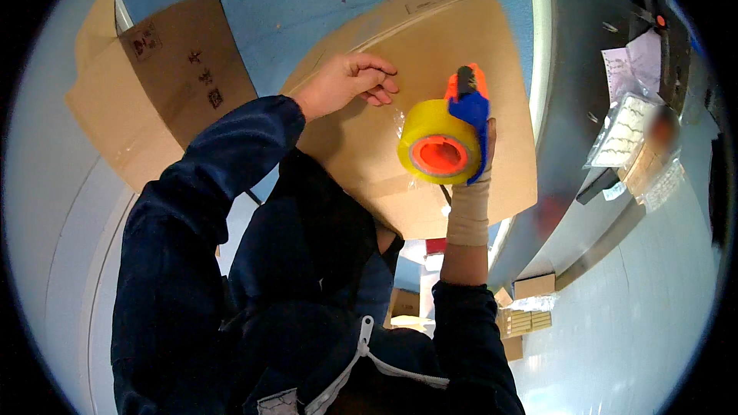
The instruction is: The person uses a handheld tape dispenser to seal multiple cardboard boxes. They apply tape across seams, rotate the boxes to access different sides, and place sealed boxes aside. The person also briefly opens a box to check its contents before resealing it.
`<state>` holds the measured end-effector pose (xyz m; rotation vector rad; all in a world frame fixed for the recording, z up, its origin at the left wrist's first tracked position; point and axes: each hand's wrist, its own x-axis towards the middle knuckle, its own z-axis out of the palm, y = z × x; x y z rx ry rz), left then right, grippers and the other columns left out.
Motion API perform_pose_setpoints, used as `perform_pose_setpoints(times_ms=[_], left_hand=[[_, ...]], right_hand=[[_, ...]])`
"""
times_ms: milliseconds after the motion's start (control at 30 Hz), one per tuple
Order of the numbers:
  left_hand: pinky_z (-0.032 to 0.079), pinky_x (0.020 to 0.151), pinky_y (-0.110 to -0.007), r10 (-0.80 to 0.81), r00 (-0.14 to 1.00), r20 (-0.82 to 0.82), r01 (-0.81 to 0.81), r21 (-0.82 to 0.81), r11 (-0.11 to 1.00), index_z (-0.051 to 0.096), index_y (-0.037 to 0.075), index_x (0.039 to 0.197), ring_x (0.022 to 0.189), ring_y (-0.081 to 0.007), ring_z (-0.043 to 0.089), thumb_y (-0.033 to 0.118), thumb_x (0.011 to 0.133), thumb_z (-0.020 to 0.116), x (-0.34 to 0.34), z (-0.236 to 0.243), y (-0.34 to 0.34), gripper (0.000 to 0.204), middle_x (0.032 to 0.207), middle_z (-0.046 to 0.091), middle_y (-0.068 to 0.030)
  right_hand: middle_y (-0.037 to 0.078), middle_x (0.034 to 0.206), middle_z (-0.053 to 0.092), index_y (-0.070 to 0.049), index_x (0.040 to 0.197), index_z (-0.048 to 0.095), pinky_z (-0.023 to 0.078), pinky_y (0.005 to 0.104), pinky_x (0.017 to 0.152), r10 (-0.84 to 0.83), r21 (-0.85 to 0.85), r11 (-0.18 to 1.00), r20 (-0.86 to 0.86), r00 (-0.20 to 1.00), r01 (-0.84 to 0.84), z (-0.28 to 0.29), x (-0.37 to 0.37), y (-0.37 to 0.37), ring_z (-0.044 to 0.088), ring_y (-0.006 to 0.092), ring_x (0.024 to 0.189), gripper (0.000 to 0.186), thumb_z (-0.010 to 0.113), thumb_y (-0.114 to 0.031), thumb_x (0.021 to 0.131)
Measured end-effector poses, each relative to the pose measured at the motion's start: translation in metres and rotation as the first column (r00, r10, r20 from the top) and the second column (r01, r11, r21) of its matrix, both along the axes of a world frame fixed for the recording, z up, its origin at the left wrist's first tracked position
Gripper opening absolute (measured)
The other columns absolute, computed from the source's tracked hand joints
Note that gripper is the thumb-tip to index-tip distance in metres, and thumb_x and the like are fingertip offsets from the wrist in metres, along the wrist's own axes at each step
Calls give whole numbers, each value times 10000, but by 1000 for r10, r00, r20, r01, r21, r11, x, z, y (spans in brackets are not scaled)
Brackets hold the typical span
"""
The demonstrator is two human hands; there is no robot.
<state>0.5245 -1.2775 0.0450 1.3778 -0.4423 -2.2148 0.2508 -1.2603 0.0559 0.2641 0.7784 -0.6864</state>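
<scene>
We press our left hand (pixel 350 81), fingers curled, onto the closed cardboard box (pixel 430 46) lying on the blue table (pixel 292 0). Our right hand (pixel 480 161) grips a blue-and-orange tape dispenser (pixel 450 134) with its yellow roll against the box's near right part. A second box (pixel 165 84) lies far left.

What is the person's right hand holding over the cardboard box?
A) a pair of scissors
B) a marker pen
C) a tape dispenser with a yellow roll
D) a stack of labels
C: the right hand grips a blue and orange tape dispenser carrying a yellow roll, held above the cardboard box, while the left hand rests on the box.
</scene>
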Motion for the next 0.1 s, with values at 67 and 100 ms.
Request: perform_pose_setpoints(times_ms=[67,100], left_hand=[[513,749,-286,-2,1000,8,2,-9,1000,511,-32,1096,785,-189,629,116,926,425,-9,9,-2,242,954,623,-141],[514,742,-286,9,1000,22,-9,4,1000,511,-32,1091,783,-193,630,123,926,426,-14,11,-2,241,952,622,-141]], right_hand=[[144,1228,514,-52,1304,380,444,412,918,29,-92,994,-270,962,-55,34,6,-12,542,268,1070,674,488,-526,837],[144,1228,514,-52,1304,380,444,412,918,16,-107,993,-277,961,-47,45,-2,-13,542,268,1070,674,488,-526,837]])
